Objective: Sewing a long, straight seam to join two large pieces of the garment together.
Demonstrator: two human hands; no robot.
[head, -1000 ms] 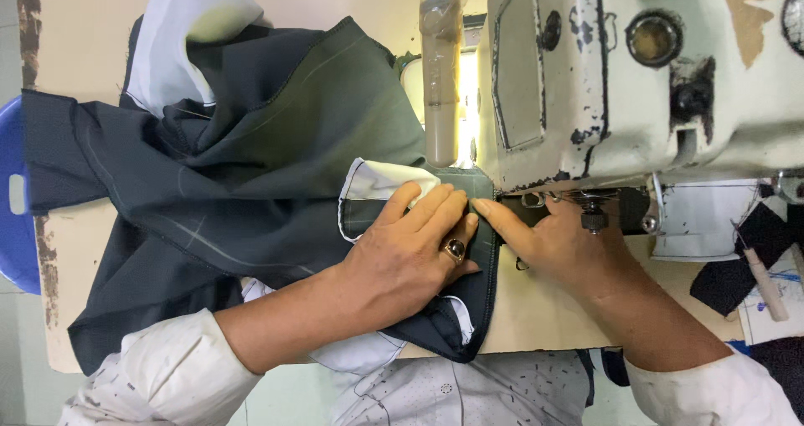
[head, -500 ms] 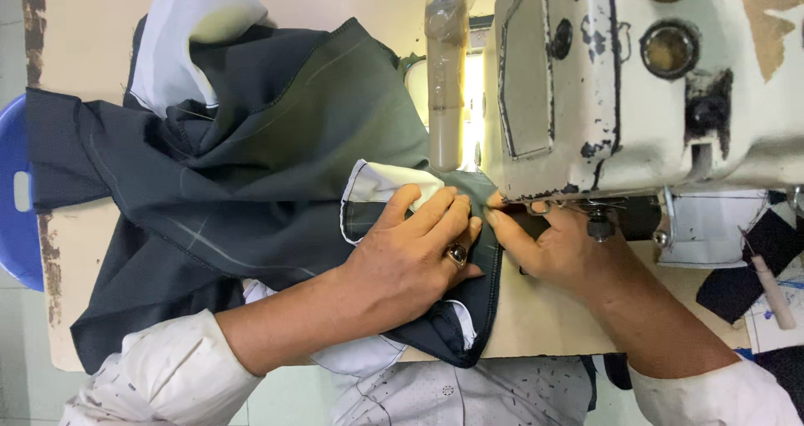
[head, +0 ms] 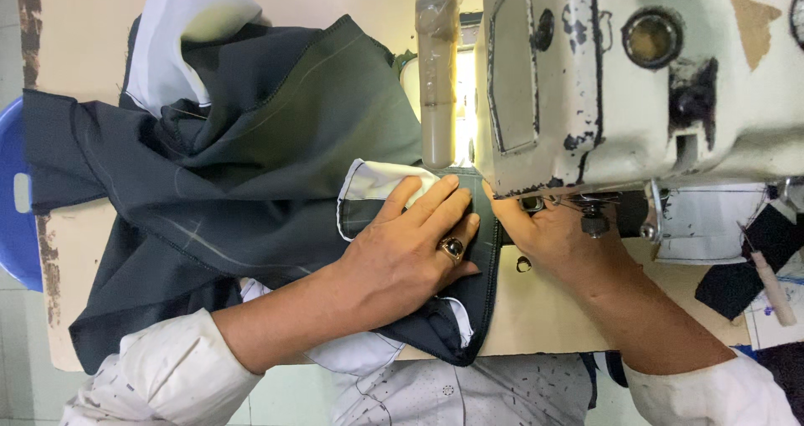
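Under the sewing machine [head: 636,82], both hands [head: 410,254] still press the dark fabric [head: 251,183].

No packages, signs or screens in view. The one candidate is a white paper sheet [head: 775,330] with blue edging at the far right of the desk [head: 544,317], partly under dark cloth scraps [head: 741,275]; whether it is a label cannot be told.

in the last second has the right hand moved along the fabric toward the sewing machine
Yes, slightly. The right hand has slid left under the sewing machine head, fingertips now closer to the left hand on the dark fabric.
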